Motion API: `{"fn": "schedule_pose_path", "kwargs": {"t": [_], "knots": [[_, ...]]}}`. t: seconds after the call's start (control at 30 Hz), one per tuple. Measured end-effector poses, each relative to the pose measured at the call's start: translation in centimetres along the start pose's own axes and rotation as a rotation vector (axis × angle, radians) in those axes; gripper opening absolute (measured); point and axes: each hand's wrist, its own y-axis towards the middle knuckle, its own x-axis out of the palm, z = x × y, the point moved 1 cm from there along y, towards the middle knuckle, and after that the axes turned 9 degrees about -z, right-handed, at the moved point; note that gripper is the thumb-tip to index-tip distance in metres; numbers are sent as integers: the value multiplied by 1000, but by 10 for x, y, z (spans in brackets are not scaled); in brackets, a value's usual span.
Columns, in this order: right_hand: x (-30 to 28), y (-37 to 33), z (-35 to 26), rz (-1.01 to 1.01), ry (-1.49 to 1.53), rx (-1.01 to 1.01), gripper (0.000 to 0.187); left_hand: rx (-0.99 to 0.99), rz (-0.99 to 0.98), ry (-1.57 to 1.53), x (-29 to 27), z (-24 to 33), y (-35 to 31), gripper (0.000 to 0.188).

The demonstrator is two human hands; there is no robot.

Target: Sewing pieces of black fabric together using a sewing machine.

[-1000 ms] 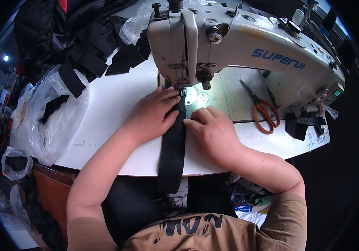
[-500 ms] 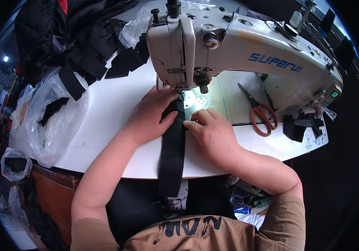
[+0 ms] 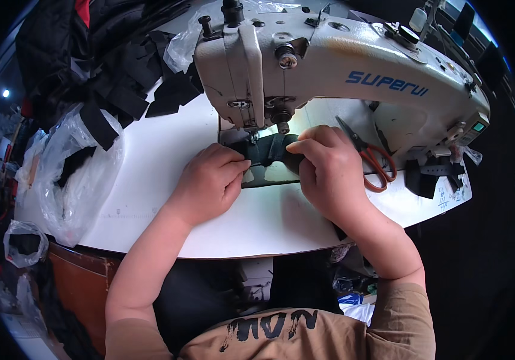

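Observation:
A black fabric strip (image 3: 262,150) lies crosswise at the presser foot (image 3: 253,137) of a white sewing machine (image 3: 329,57), with a fold or overlap near its middle. My left hand (image 3: 209,183) holds the strip's left part, thumb and fingers closed at its near edge. On the other side, my right hand (image 3: 332,171) pinches the strip between thumb and bent fingers, just right of the needle area. Part of the strip is hidden beneath the right hand, and a dark end shows below that wrist at the table's front edge.
Orange-handled scissors (image 3: 378,171) lie right of my right hand, by the machine's base. A clear plastic bag (image 3: 92,192) rests on the white table (image 3: 143,210) at left. Black fabric pieces (image 3: 126,93) pile up behind it. A small dark piece (image 3: 421,180) sits at the right.
The strip has turned from running toward me to lying crosswise. My right hand has moved away from me and to the right with it; my left hand has shifted slightly nearer.

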Motion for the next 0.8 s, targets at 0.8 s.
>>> {"fn": "schedule_pose_path", "kwargs": {"t": [0.8], "knots": [[14, -15, -12, -338, 111, -574, 17, -186, -66, 18, 8, -26, 7, 35]]}}
